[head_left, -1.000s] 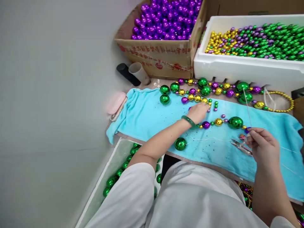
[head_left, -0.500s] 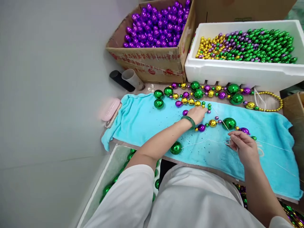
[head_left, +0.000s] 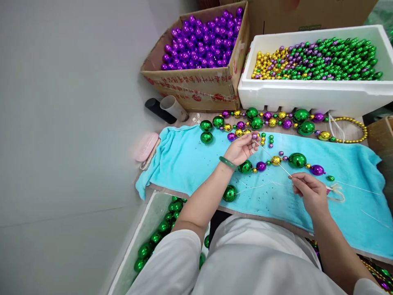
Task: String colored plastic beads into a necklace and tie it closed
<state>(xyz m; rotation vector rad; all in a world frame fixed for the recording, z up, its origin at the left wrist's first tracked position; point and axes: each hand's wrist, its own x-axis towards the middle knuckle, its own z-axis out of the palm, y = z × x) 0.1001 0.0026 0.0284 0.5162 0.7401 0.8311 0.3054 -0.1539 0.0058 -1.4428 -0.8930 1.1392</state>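
Observation:
Between thumb and fingers, my left hand (head_left: pixel 241 148) pinches a small purple bead (head_left: pixel 254 137). My right hand (head_left: pixel 310 189) is closed on the lower end of a long thin needle (head_left: pixel 277 161), whose far tip reaches the bead; whether it is through the hole I cannot tell. Under the needle, a row of purple, gold and green beads with a big green bead (head_left: pixel 297 160) lies on the blue towel (head_left: pixel 196 164). Several small green beads (head_left: pixel 271 137) sit beyond my left hand. Nearer me, a green ball (head_left: pixel 229 193) has white thread running from it.
A carton (head_left: pixel 190 88) of purple balls and a white foam box (head_left: pixel 313 92) of small beads stand at the back. A finished-looking bead strand (head_left: pixel 287 123) lies before them. At the left are a clear cup (head_left: pixel 173 107), a black cylinder (head_left: pixel 158 110) and a pink case (head_left: pixel 147 146).
My left hand has lifted off the towel, moved left and turned, now showing a small purple bead in its fingers. The needle in my right hand now meets that bead.

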